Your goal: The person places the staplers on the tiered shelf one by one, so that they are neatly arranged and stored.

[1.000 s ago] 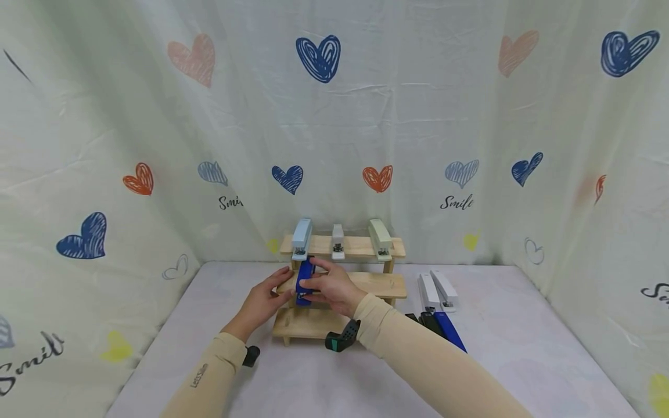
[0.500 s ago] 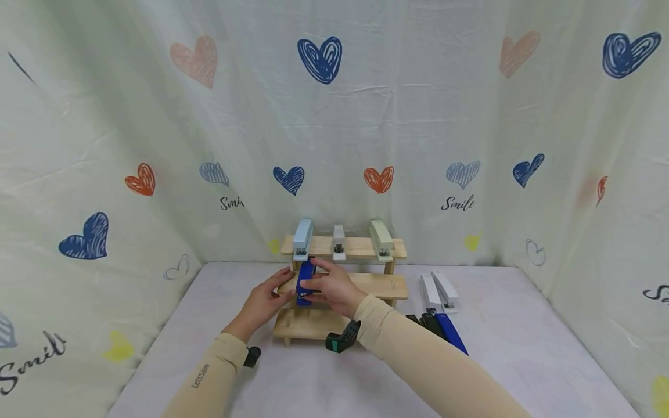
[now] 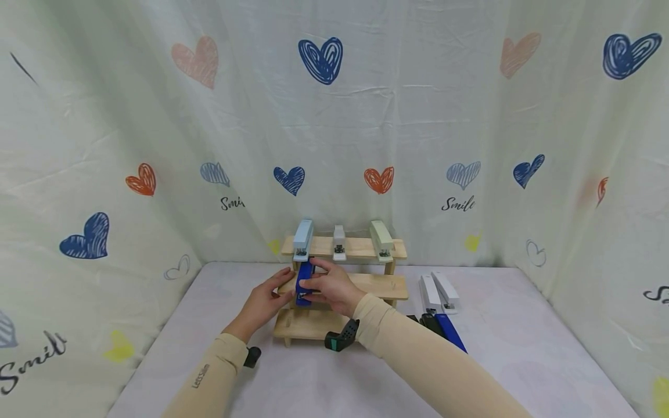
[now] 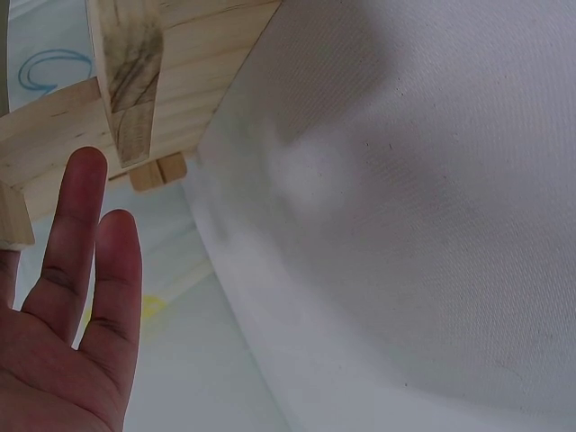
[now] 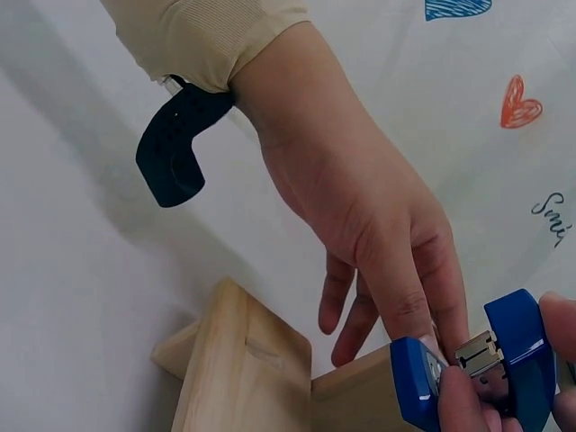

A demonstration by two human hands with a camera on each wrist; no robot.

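My right hand (image 3: 331,287) grips a blue stapler (image 3: 304,277) at the left end of the wooden rack's (image 3: 384,285) middle shelf. In the right wrist view, a thumb and finger of this hand lie on the blue stapler (image 5: 526,346), whose arm stands apart from its base. My left hand (image 3: 263,299) is at the same shelf end, its thumb reaching the stapler's side. The right wrist view also shows that left hand (image 5: 369,216) with its fingers extended. Straight fingers of the left hand (image 4: 63,360) appear beside the rack's wood in the left wrist view.
On the top shelf stand a light blue stapler (image 3: 303,239), a grey stapler (image 3: 338,241) and a pale green stapler (image 3: 381,239). Two white staplers (image 3: 430,291), black ones (image 3: 431,323) and another blue stapler (image 3: 450,332) lie on the table right of the rack.
The hands and the blue stapler stay nearly in place. The stapler's front end shifts very slightly; the head view drifts a little.
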